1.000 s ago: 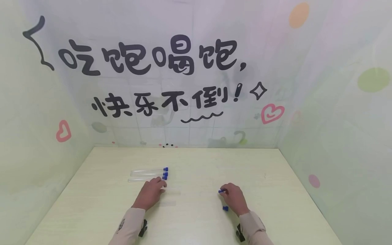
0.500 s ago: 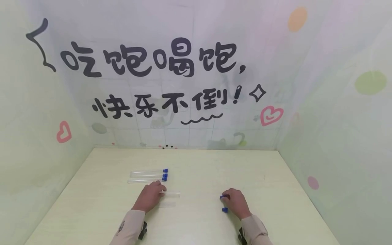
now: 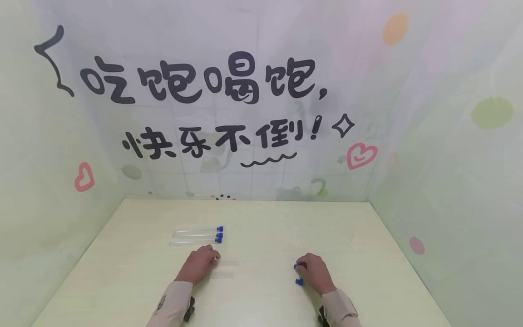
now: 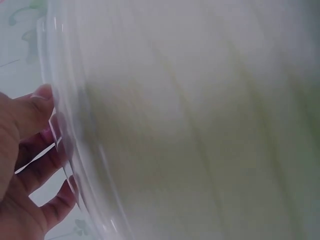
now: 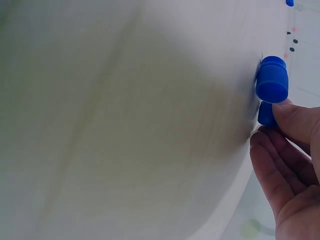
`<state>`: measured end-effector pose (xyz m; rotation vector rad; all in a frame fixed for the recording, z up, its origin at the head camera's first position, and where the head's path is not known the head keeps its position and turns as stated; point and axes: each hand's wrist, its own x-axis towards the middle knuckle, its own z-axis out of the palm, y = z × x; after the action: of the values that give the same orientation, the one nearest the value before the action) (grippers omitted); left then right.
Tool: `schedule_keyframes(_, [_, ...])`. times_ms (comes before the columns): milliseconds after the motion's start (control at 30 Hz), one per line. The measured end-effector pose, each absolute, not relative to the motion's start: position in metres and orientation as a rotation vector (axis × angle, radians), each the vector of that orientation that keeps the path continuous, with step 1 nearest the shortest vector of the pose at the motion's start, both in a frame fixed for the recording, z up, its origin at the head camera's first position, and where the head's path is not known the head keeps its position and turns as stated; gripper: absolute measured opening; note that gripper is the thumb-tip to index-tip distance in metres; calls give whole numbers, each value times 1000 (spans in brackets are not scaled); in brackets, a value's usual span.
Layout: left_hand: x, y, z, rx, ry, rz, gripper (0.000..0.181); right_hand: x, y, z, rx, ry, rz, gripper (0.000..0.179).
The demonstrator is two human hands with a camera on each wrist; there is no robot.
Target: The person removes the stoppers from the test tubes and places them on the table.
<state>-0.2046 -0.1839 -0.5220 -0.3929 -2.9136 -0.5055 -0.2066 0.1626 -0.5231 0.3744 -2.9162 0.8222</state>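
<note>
My left hand (image 3: 198,264) rests low over the table at left, thumb and fingers about a clear test tube (image 3: 229,263), whose uncapped end sticks out to the right. In the left wrist view the thumb and fingertips (image 4: 44,95) lie along the edge of the clear glass. Closer to me lies a second uncapped test tube (image 3: 222,275), partly behind the hand. On the right, my right hand (image 3: 313,272) pinches a small blue stopper (image 5: 267,114) between thumb and fingers at table level. Another blue stopper (image 3: 299,282) lies just nearer me, beside that hand.
Several clear tubes (image 3: 192,236) with blue stoppers (image 3: 219,235) lie side by side beyond my left hand. Bare tabletop (image 3: 261,290) spreads between the hands. Printed curtain walls (image 3: 253,181) stand along the back and both sides.
My right hand has drawn the pinched stopper a little nearer me, towards the other stopper. My left hand has shifted slightly towards me, away from the capped tubes. The head view has tilted slightly.
</note>
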Motion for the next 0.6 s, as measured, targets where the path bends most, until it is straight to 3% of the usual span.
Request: schedule_keyframes(600, [-206, -180, -524, -389, -2943, -442, 9, -204, 162, -521, 387, -2920, 802, 10])
